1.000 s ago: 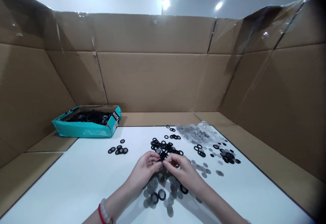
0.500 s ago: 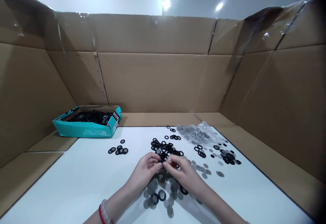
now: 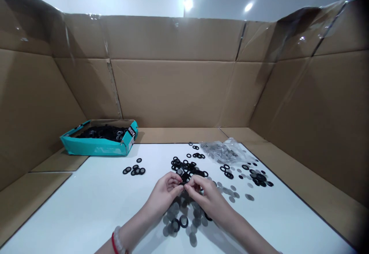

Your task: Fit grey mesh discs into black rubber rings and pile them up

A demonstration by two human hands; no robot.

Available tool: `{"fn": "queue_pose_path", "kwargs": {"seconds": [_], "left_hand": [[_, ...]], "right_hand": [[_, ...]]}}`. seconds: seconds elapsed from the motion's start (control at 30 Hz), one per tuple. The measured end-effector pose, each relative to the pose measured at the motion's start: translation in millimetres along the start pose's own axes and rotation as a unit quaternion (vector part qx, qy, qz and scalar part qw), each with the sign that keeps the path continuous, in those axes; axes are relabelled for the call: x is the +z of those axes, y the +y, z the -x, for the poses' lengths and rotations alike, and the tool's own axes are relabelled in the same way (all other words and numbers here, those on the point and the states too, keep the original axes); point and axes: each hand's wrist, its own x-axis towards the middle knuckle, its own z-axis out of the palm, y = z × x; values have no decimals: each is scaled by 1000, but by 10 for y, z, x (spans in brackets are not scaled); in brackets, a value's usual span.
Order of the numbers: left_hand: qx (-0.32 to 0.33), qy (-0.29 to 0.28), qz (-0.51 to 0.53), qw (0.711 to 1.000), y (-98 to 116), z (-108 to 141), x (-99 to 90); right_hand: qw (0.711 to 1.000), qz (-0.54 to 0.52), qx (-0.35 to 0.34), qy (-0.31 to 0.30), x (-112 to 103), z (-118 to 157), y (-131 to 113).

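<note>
Fingertips brought together over black rings and grey discs

The left hand [image 3: 165, 188] and the right hand [image 3: 206, 192] are held nearly tip to tip at the lower centre of the frame, with thumbs and fingers bent inward. Something small and dark is seen at the fingertips, but whether it is gripped, or only lies behind them, cannot be told. Just above the hands, black rings [image 3: 184, 166] are heaped; below and between the forearms, grey discs [image 3: 193, 239] are scattered, two rings among them.

A small cluster [image 3: 137, 171] of rings, filled with grey, is set apart at left of centre. At the right, more dark pieces [image 3: 261, 177] are gathered near a clear plastic bag [image 3: 223, 152]. At the left, a teal box [image 3: 95, 148] is filled with black pieces. The white table [image 3: 100, 200] is enclosed by cardboard walls [image 3: 173, 92].
</note>
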Motion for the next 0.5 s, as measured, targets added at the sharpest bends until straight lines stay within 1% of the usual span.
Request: {"fn": "queue_pose_path", "kwargs": {"seconds": [0.13,0.2,0.27,0.33,0.4,0.5], "left_hand": [[-54,32,58,996,13,-8,19],[-76,36,96,992,-4,-10,32],[-87,36,109,990,-28,-11,33],[-83,31,96,991,-59,-22,6],[-76,12,60,995,-100,-57,-49],[-62,-41,-22,997,-169,-145,-151]], "right_hand": [[1000,-13,-7,-3,23,-11,46],[1000,-20,-16,3,29,-20,53],[999,-24,-22,7,26,-28,47],[999,-23,-20,13,16,-40,42],[999,-14,-29,24,7,-61,61],[999,-41,-30,4,12,-105,159]]}}
